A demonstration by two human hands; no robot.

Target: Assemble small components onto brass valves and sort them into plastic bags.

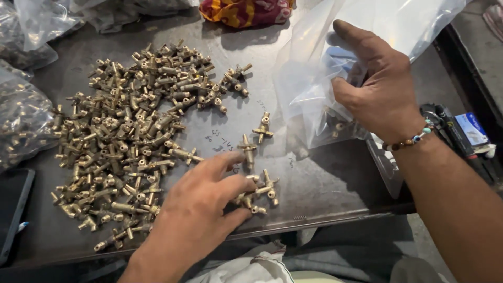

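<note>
While my left hand (196,209) lies low over the near edge of the bench (314,183), its fingers (222,162) are spread and curled loosely over a small cluster of brass fittings (259,191) — touching them, not closed round any one that I can see. Just beyond my fingertips two more fittings lie singly on the grey metal, one (247,149) upright to my view, the other (263,127) a little farther off. To the left spreads the big heap of the same brass pieces (126,141), well over toward the bagged fittings (21,120) at the bench's left edge. My right hand (380,91), with a beaded bracelet (411,139) at the wrist, is farther out — its fingers and thumb pinch the mouth of a clear plastic bag (314,68), holding the film bunched; a few fittings show dimly inside near the bottom. Beyond it all, at the far edge, sits a red and yellow cloth (246,11).
</note>
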